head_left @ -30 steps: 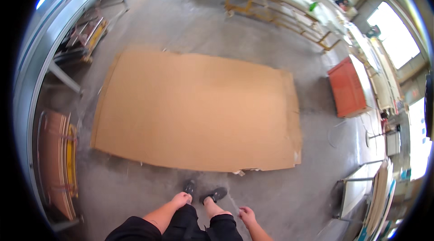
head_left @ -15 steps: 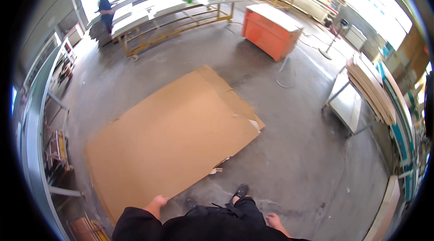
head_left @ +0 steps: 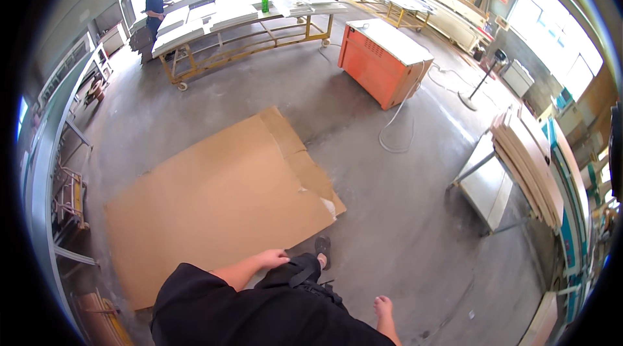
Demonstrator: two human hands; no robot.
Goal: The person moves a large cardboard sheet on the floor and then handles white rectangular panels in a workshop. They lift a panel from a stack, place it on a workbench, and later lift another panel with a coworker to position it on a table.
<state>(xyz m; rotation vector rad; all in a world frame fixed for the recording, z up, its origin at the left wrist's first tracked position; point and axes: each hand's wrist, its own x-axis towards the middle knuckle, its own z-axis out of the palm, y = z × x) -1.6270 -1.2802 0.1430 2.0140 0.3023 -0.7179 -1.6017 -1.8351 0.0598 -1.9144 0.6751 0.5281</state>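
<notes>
A large sheet of brown cardboard (head_left: 207,184) lies flat on the floor in front of me to the left. Its far right edge is torn, with pale patches, and bears a folded strip. My left hand (head_left: 274,258) reaches across in front of my thigh, near the cardboard's front edge, fingers curled together with nothing visible in them. Away to my right, my right hand (head_left: 383,307) hangs over the bare concrete. Its fingers are loosely curled and I see nothing in them. One dark shoe (head_left: 323,252) shows beside the sheet's front edge.
An orange cabinet (head_left: 376,64) with a white top and trailing cable stands ahead. Beyond it, a yellow-framed wheeled table (head_left: 253,44) carries white panels; a person (head_left: 154,9) stands at its left end. Boards lean on a rack (head_left: 529,158) at right. A metal frame (head_left: 48,190) runs along the left.
My left hand has moved from above the cardboard's front edge to before my thigh. My right hand has come further forward. The orange cabinet and rack appear closer.
</notes>
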